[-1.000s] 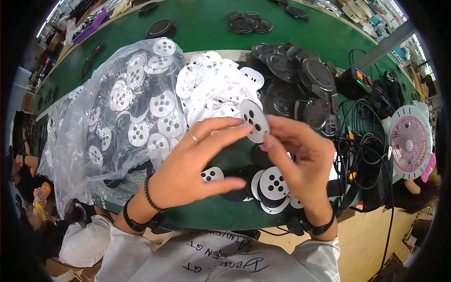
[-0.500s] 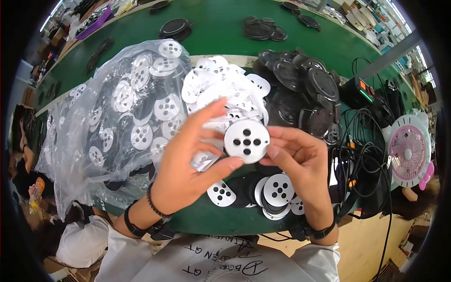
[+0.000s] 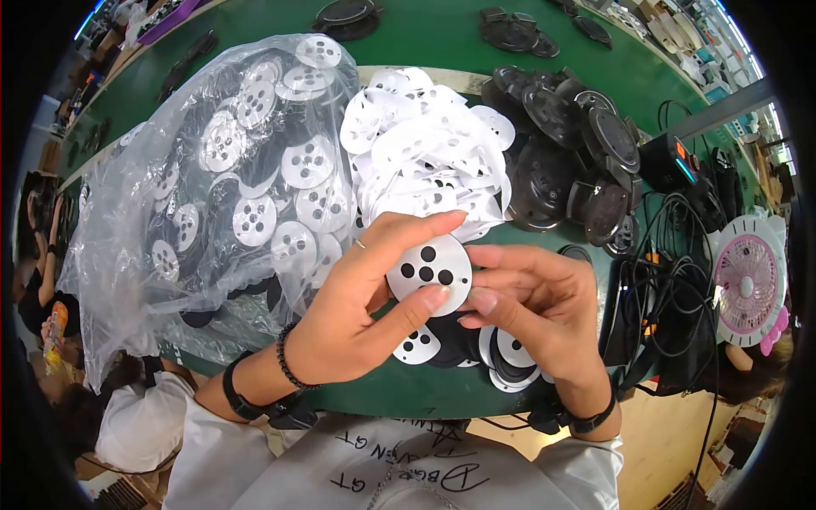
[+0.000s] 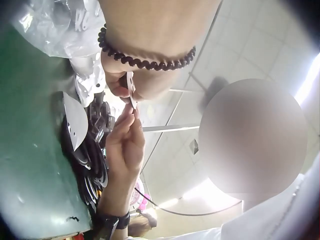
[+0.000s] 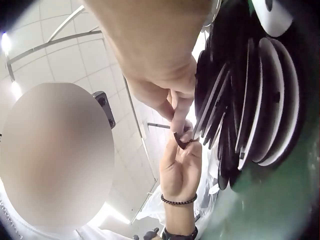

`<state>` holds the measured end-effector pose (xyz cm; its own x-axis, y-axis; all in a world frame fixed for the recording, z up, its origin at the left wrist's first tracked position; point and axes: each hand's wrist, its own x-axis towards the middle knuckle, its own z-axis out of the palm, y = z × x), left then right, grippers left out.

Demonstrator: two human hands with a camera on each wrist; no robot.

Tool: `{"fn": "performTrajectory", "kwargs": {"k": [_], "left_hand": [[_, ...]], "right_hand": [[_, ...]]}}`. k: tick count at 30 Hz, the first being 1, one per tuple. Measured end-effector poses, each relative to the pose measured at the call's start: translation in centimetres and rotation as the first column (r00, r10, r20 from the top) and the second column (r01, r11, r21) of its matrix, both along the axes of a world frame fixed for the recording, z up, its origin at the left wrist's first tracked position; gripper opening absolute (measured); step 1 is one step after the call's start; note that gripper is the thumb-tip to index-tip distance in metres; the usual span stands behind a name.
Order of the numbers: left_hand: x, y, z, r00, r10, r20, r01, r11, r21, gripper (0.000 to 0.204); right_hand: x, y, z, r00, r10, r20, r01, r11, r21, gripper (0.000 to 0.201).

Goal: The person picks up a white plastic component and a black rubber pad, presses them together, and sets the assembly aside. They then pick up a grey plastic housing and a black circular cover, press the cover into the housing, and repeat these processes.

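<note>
A round white disc (image 3: 456, 262) with several black holes is held up between both hands, its white face toward the head camera. My left hand (image 3: 344, 310) pinches it, thumb on the face and fingers behind. At the disc's right edge, my right hand (image 3: 548, 310) pinches the rim with thumb and fingertips. Edge-on, the disc (image 4: 131, 90) looks thin in the left wrist view; its underside looks dark in the right wrist view. Below the hands lie more white discs (image 3: 416, 348) and dark-backed ones, partly hidden by the right hand.
A clear plastic bag (image 3: 127, 246) of similar discs lies on the left of the green table (image 3: 425, 30). Behind the hands is a heap of white sheets (image 3: 408, 153), with black round parts (image 3: 544, 178) beside it. Tangled cables (image 3: 671, 255) and a pink-white fan (image 3: 748, 280) stand at right.
The disc turned from a tilt to facing the head camera. My left hand, fingers spread earlier, has brought its thumb onto the face. My right hand has stayed at the disc's right edge.
</note>
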<state>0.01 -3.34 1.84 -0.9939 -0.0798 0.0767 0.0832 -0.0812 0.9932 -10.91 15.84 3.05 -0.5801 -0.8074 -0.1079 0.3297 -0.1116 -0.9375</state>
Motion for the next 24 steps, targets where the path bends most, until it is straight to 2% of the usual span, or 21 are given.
{"fn": "performTrajectory", "kwargs": {"k": [4,6,10,15,18,22,24], "left_hand": [[0.06,-0.17,-0.53,1.0,0.015,-0.021,-0.017,0.994,-0.104,0.052],[0.16,-0.22,-0.62,0.999,-0.004,-0.042,-0.005,0.978,-0.21,0.051],[0.18,-0.37,-0.86,0.998,-0.016,-0.055,0.002,0.97,-0.241,0.051],[0.23,-0.46,-0.86,0.999,-0.027,-0.018,0.024,0.992,-0.12,0.051],[0.33,-0.43,-0.61,0.999,-0.042,0.029,0.044,0.996,-0.077,0.051],[0.26,-0.38,-0.8,0.998,-0.059,0.001,0.059,0.996,-0.066,0.051],[0.24,-0.25,-0.7,0.998,-0.054,0.031,0.054,0.998,0.013,0.051]], "right_hand": [[0.41,-0.26,-0.48,1.0,-0.03,-0.004,0.03,1.0,0.001,0.035],[0.46,-0.27,-0.57,0.997,-0.044,-0.067,0.047,0.998,0.043,0.035],[0.42,-0.32,-0.47,0.998,-0.037,-0.053,0.04,0.997,0.069,0.035],[0.12,-0.22,-0.43,1.0,-0.002,0.011,0.002,1.0,0.029,0.036],[0.13,-0.22,-0.36,1.0,-0.003,0.023,0.002,1.0,0.031,0.036],[-0.03,-0.07,-0.65,1.0,0.023,-0.008,-0.023,1.0,0.013,0.037],[-0.03,-0.08,-0.57,1.0,0.019,0.022,-0.019,1.0,0.007,0.037]]}}
